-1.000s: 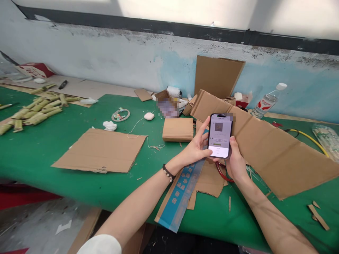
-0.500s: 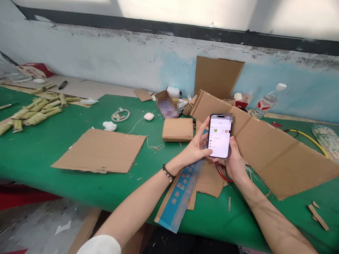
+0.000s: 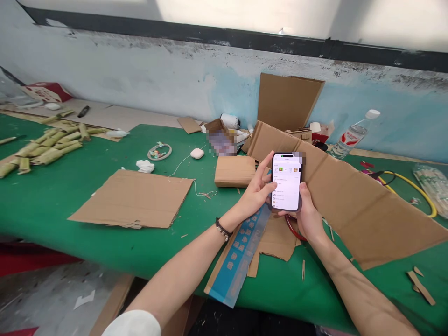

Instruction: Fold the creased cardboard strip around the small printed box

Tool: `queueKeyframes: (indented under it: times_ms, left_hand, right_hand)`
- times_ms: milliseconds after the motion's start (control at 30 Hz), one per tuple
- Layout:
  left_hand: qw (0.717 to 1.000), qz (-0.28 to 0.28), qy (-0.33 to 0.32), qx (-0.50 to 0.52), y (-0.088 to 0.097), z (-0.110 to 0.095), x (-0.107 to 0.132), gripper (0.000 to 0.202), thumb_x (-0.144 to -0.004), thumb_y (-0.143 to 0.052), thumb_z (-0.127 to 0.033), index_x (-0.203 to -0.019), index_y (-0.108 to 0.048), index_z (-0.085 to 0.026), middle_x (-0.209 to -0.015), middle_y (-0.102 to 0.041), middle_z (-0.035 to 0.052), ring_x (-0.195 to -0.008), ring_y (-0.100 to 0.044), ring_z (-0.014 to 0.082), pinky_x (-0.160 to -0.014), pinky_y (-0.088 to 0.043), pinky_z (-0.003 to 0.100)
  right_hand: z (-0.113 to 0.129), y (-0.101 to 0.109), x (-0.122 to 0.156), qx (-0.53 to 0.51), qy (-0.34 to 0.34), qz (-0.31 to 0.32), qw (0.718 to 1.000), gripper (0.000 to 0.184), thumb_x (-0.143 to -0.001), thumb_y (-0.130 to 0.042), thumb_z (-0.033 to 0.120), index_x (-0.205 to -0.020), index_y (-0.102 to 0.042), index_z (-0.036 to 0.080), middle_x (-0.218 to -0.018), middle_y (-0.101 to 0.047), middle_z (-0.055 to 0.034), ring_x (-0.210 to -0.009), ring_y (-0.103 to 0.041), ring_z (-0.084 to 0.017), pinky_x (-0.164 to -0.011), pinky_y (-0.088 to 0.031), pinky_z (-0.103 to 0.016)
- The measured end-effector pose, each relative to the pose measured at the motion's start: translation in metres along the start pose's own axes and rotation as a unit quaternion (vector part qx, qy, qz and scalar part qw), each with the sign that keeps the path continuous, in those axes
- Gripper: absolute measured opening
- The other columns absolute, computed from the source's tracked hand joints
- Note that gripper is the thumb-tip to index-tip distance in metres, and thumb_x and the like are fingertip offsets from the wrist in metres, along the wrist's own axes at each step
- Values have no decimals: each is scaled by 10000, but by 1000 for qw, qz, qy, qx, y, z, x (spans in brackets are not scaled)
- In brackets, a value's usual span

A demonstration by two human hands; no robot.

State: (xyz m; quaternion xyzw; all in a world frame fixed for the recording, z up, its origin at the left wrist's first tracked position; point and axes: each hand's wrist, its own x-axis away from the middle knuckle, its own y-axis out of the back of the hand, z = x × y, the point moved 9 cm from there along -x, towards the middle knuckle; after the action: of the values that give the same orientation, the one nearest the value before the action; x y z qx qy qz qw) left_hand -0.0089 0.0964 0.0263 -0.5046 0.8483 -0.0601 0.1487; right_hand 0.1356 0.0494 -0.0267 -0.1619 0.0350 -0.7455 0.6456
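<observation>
One dark-rimmed phone (image 3: 286, 179), its screen (image 3: 286, 198) bright, is held above the table (image 3: 189, 252) right of centre, the right hand (image 3: 310, 213) curled round one edge, the left hand (image 3: 256, 195) loosely pinching the other, thumb (image 3: 269, 189) on screen.

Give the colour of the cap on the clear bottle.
The cap is white, best seen in the head view.

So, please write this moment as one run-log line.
left hand: holds phone, thumb over screen | right hand: holds phone | green table: blue strip, bottle
</observation>
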Motion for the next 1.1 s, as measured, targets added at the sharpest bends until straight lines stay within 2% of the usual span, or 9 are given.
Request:
queueKeyframes:
  times_ms: [167,233,367,433,500,567,700,867,1100]
  left_hand:
    - [1000,-1,8,15,1,3,0,995,-1054,-722,-480,-1860,-143,-417,-1457,-789,118,-817,-766,193,-579,-576,237]
    - [1000,-1,9,13,1,3,0,1002,-1044,-719,-454,-1860,-139,-416,-1470,-783,116,-838,-771,198,-590,-588,243]
    - [1000,21,-21,-8,-5,0,1,1181,-983,-822,-436,-1868,-42,-384,-1637,-673,166,-1096,-807,282,-837,-686,367]
    - [998,37,-42,-21,-9,0,2,1273,-966,-863,-446,-1865,35,-375,-1722,-586,188,-1265,-776,334,-993,-679,443]
    - [997,50,-51,-38,-11,3,2,1337,-953,-891,-452,-1857,92,-382,-1758,-534,201,-1328,-753,359,-1057,-663,481]
    - [996,58,-52,-48,-13,6,2,1377,-942,-904,-461,-1848,131,-392,-1757,-523,213,-1299,-765,362,-1036,-673,490]
    - [995,61,-62,-57,-13,4,3,1391,-939,-908,-453,-1847,142,-378,-1720,-550,222,-1283,-762,348,-983,-685,447]
    - [994,64,-66,-55,-14,2,4,1371,-952,-902,-425,-1850,133,-387,-1693,-580,205,-1257,-760,318,-979,-680,421]
    - [995,67,-53,-45,-14,3,3,1397,-931,-922,-451,-1848,131,-400,-1778,-496,206,-1288,-753,326,-1049,-665,459]
  right_hand:
    - [2,-3,1,2,-1,9,1000,672,-1127,-524,733,-1471,-801,227,-1226,-912,-105,-891,-897,-260,-615,-717,-300]
    - [3,-4,1,1,1,12,1000,675,-1125,-523,736,-1467,-802,225,-1230,-911,-107,-892,-897,-259,-613,-715,-299]
    - [0,0,-1,1,-2,0,1000,662,-1111,-547,746,-1412,-831,229,-1227,-912,-100,-852,-896,-250,-611,-707,-290]
    - [-2,2,-2,-2,-4,-11,1000,662,-1096,-570,754,-1398,-837,230,-1210,-916,-96,-849,-897,-257,-601,-695,-291]
    - [-4,6,-4,-7,-4,-27,1000,667,-1079,-592,763,-1405,-833,233,-1182,-921,-87,-886,-900,-272,-615,-689,-300]
    - [-6,9,-5,-8,-8,-36,999,698,-1066,-599,781,-1433,-820,230,-1104,-928,-83,-886,-900,-286,-633,-688,-317]
    - [-8,10,-5,3,-19,-36,999,780,-1052,-594,817,-1475,-798,195,-914,-916,-86,-718,-872,-283,-634,-685,-348]
    - [-6,7,-4,0,-15,-24,1000,774,-1068,-570,803,-1474,-798,185,-870,-907,-86,-660,-852,-278,-634,-692,-362]
    - [-5,7,-5,1,-5,-24,1000,750,-1072,-568,792,-1498,-786,214,-958,-922,-86,-736,-876,-293,-611,-688,-362]
